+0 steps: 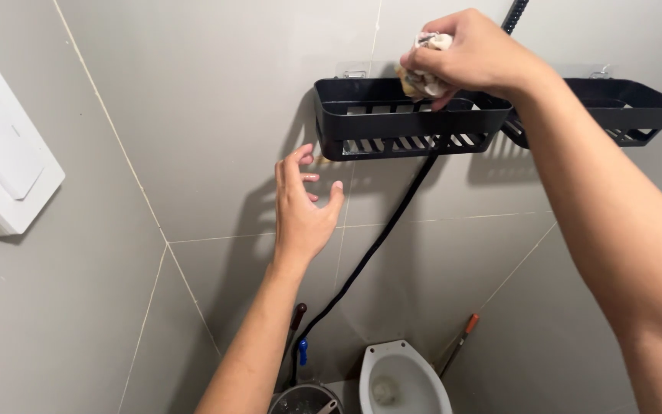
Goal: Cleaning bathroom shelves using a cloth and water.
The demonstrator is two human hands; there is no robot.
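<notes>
Evidently a crumpled cloth (425,77), pale with brownish patches, is bunched in the right hand (473,54) at about 1 o'clock in the view, held at the rim of the black wall basket (404,123). The fingers (442,86) are curled tightly round the wad, so only its lower folds are seen. The cloth is judged soft, light and easily squeezed, possibly damp and a little slippery; it is best gripped as a whole bundle rather than by a loose corner. The basket is judged stiff plastic with slotted sides, fixed to the grey tiled wall (216,115). The left hand (304,207) is held open and empty at 9 o'clock below the basket, fingers spread, touching nothing. A black hose (377,241) is seen hanging down from behind the basket. A second black basket (630,107) is mounted at 3 o'clock, and a white toilet bowl (404,379) lies at 6 o'clock.
</notes>
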